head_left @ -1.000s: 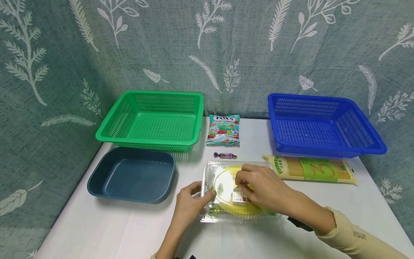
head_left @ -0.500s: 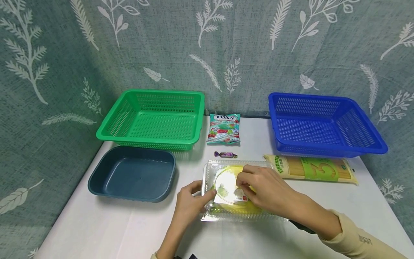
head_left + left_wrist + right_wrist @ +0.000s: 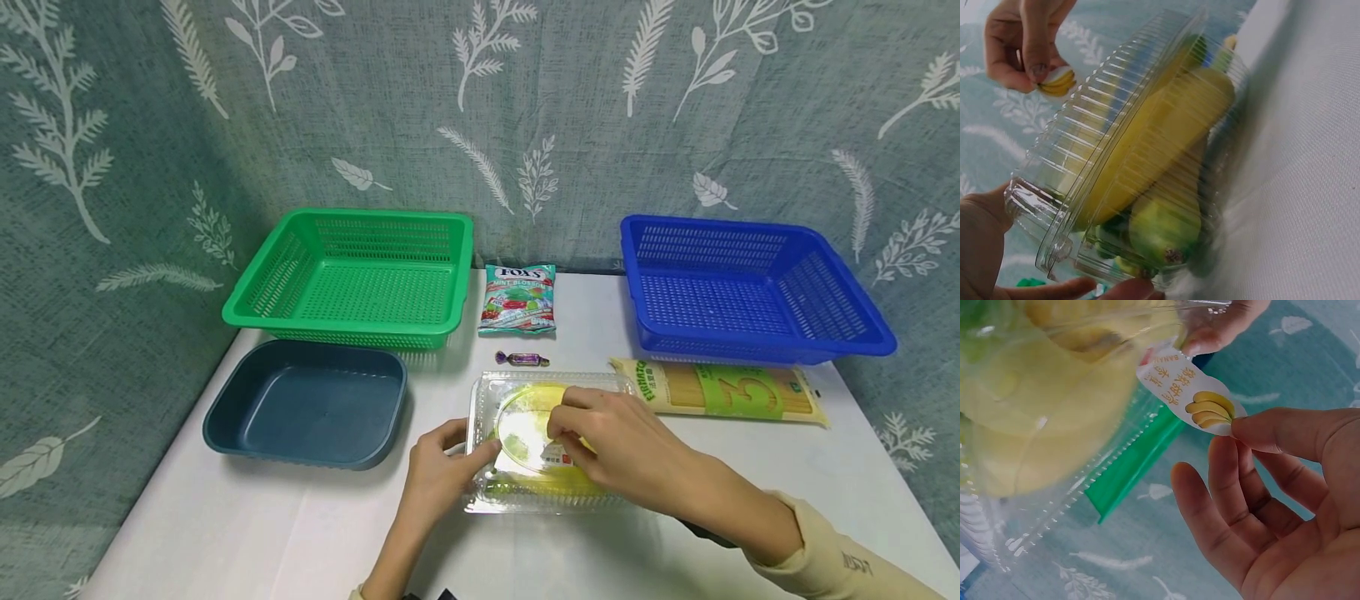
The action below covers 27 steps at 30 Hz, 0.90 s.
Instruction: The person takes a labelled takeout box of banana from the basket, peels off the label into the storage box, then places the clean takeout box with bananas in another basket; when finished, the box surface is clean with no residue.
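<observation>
A clear plastic clamshell box (image 3: 487, 492) with yellow and green fruit inside rests on the white table at the front centre. My left hand (image 3: 442, 467) grips its left edge, thumb on the lid and fingers below, as the left wrist view shows. Over the lid, my right hand (image 3: 618, 442) pinches one end of a white label (image 3: 1179, 381) printed with bananas between thumb and index finger. That end stands up from the lid, while the label's far end still meets the plastic. In the left wrist view a long yellow fruit (image 3: 1166, 137) lies against a green one (image 3: 1166, 228).
A green basket (image 3: 453, 312) and a dark blue-grey tub (image 3: 382, 446) stand at left, a blue basket (image 3: 757, 342) at back right. A noodle pack (image 3: 738, 392) lies before the blue basket. A candy bag (image 3: 517, 300) and a purple wrapped candy (image 3: 522, 359) lie beyond the box.
The label shows less of its flat face under my right fingers, its pinched end lifted further. My right hand has shifted very slightly right; the left hand and box have stayed put.
</observation>
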Available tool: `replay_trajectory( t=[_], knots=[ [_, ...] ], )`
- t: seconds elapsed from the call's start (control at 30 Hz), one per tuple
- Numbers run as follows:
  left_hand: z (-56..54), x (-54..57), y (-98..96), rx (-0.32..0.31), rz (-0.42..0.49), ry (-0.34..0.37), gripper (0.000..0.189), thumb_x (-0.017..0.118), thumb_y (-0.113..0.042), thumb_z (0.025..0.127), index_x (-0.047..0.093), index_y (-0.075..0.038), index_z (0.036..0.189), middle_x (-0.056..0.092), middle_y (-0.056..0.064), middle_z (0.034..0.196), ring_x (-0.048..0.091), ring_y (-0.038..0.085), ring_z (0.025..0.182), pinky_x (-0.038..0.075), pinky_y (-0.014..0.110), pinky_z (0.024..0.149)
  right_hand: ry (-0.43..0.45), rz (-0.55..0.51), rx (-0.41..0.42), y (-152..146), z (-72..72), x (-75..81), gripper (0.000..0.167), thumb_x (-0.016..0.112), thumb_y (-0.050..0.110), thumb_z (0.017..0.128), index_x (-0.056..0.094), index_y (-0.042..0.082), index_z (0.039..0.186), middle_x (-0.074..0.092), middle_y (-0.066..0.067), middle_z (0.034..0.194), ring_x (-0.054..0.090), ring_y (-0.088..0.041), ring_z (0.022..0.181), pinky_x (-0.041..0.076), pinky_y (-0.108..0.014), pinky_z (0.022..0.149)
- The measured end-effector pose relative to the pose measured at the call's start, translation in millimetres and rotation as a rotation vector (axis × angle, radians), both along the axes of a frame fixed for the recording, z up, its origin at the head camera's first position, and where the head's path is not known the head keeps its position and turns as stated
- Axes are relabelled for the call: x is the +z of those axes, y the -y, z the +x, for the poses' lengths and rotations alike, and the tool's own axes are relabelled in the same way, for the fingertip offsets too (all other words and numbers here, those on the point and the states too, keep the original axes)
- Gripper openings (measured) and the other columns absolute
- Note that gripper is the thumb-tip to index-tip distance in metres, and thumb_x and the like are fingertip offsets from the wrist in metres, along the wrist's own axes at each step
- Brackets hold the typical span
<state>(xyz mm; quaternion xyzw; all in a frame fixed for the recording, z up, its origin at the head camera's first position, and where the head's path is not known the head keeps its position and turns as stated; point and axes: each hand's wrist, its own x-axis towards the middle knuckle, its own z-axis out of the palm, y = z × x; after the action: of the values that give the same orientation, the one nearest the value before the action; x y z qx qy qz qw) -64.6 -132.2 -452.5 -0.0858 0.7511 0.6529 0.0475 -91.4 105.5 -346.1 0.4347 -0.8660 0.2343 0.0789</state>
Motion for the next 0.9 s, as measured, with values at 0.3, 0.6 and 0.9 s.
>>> replay_trajectory(
  t=[0.3, 0.6, 0.9],
  knots=[
    [0.6, -3.1, 0.6, -0.005, 0.014, -0.002, 0.053, 0.083, -0.029, 0.081, 0.067, -0.003, 0.125, 0.065, 0.019, 0.125, 0.072, 0.02, 0.078, 0.059, 0.035, 0.055, -0.041, -0.066, 0.0, -3, 1.2, 15.3, 0.026, 0.079, -0.007, 0.077, 0.067, 0.015, 0.085, 0.059, 0.009, 0.084, 0.051, -0.008, 0.065, 0.048, -0.022, 0.058],
    [1.4, -3.5, 0.9, -0.027, 0.007, -0.014, 0.059, 0.082, -0.034, 0.083, 0.064, -0.001, 0.128, 0.063, 0.022, 0.128, 0.073, 0.023, 0.086, 0.06, 0.033, 0.06, -0.063, -0.103, 0.011, -1, -0.9, 21.2, 0.025, 0.079, -0.006, 0.077, 0.068, 0.015, 0.085, 0.059, 0.01, 0.084, 0.049, -0.004, 0.065, 0.046, -0.019, 0.056],
    [5.2, -1.7, 2.4, -0.02, -0.119, -0.118, 0.055, 0.07, -0.045, 0.093, 0.064, -0.002, 0.127, 0.067, 0.018, 0.122, 0.071, 0.026, 0.1, 0.06, 0.033, 0.072, -0.063, -0.103, 0.03, 5, -4.6, 22.7, 0.021, 0.078, -0.004, 0.08, 0.069, 0.014, 0.085, 0.061, 0.009, 0.086, 0.055, -0.005, 0.067, 0.048, -0.021, 0.06]
  ],
)
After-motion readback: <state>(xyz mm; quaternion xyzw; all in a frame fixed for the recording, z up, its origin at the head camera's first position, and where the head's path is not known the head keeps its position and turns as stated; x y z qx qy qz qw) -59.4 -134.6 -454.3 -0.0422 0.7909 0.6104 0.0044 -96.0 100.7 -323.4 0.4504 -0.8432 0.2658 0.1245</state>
